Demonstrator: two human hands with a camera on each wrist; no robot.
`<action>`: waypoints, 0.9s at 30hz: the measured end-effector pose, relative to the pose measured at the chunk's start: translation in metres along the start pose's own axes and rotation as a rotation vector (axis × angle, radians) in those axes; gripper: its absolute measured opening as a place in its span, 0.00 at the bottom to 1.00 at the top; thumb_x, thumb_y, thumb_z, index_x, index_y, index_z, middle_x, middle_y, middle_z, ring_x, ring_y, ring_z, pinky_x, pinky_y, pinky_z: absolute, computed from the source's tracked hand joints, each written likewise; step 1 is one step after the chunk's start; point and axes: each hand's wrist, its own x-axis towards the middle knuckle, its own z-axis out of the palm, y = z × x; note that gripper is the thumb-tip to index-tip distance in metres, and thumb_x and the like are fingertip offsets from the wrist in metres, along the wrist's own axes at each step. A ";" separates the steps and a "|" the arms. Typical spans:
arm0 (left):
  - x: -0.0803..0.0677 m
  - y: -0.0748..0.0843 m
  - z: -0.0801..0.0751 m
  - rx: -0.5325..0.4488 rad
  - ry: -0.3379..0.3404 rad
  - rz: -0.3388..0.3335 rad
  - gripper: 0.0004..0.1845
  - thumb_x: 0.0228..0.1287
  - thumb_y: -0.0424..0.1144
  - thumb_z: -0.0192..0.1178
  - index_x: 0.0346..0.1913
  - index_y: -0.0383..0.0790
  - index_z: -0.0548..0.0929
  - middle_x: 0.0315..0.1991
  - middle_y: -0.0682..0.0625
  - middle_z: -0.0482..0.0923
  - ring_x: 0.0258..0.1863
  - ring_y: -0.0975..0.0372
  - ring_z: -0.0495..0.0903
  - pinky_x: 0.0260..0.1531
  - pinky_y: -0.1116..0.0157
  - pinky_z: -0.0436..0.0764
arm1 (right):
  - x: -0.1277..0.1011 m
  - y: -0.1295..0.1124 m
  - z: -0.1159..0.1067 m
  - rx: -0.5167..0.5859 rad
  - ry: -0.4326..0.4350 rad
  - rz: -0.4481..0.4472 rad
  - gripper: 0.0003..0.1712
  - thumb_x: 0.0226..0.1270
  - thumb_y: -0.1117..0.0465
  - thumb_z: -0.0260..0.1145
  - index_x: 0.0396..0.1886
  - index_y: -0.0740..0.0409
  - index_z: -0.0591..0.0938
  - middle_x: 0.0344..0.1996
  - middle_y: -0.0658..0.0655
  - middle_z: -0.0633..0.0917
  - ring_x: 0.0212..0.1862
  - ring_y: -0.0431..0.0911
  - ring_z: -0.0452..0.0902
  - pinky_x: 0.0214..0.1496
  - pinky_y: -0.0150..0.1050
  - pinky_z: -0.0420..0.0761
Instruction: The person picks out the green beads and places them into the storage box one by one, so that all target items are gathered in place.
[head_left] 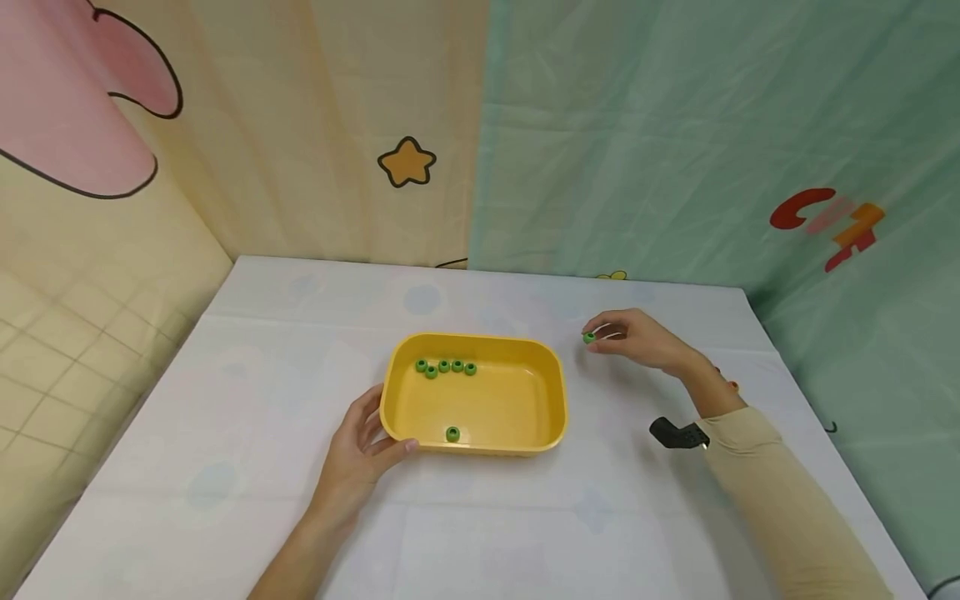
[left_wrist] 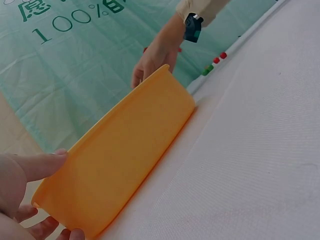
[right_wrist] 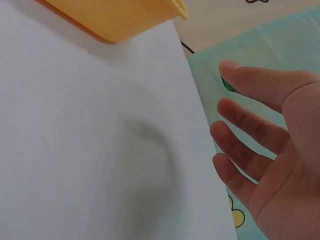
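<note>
Bead: a small green ring-shaped bead point(head_left: 589, 337) is pinched at the right hand's point(head_left: 637, 340) fingertips, in the air just right of the tray; in the right wrist view only a green sliver shows behind the index finger.
Tray: shallow yellow plastic tray point(head_left: 551, 400) on the white tabletop point(head_left: 225, 417), holding six similar green beads point(head_left: 445, 367).
Left hand: the left hand point(head_left: 360, 446) grips the tray's near-left corner, thumb against the wall; its fingers are partly hidden.

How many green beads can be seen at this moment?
7. Five small green ring beads sit in a row at the far side of the yellow plastic tray, one lies by its near wall, and one is pinched in the right hand.
</note>
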 end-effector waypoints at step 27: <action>0.000 0.004 0.000 -0.004 -0.002 -0.016 0.48 0.60 0.27 0.75 0.79 0.42 0.59 0.78 0.46 0.57 0.72 0.50 0.65 0.58 0.70 0.80 | 0.041 -0.075 0.045 -0.056 -0.096 -0.257 0.14 0.72 0.62 0.71 0.53 0.64 0.85 0.48 0.54 0.86 0.50 0.50 0.80 0.60 0.48 0.83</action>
